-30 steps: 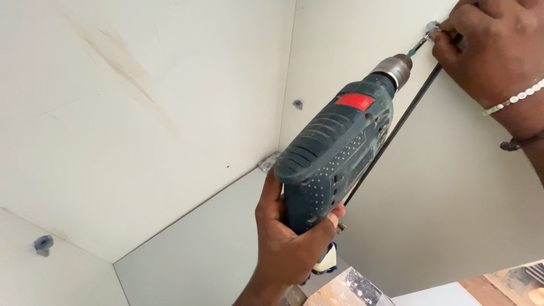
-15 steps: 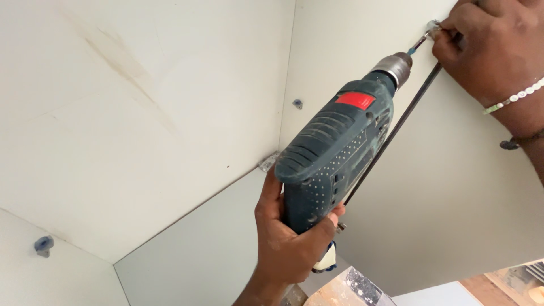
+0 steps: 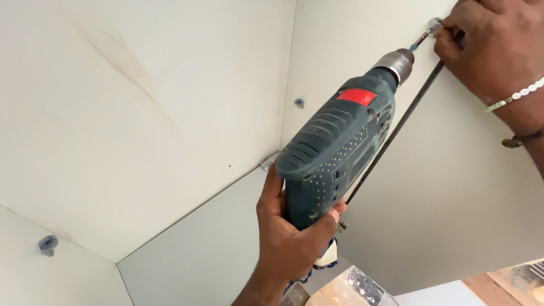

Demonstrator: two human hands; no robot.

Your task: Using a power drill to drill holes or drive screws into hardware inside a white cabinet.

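My left hand (image 3: pixel 292 241) grips the handle of a dark teal power drill (image 3: pixel 340 147) with a red label, and the drill points up and to the right. Its bit (image 3: pixel 418 42) meets a small metal fitting (image 3: pixel 435 24) on the white cabinet side panel (image 3: pixel 453 170). At the top right, my right hand (image 3: pixel 493 48), a beaded bracelet on its wrist, pinches that fitting against the panel. A thin black rod (image 3: pixel 396 127) runs diagonally from under my right hand down behind the drill.
White cabinet panels (image 3: pixel 141 113) meet in an inner corner with a small metal bracket (image 3: pixel 269 161). Blue-grey plugs sit at the back (image 3: pixel 298 103) and lower left (image 3: pixel 47 245). A wooden piece (image 3: pixel 345 292) lies below.
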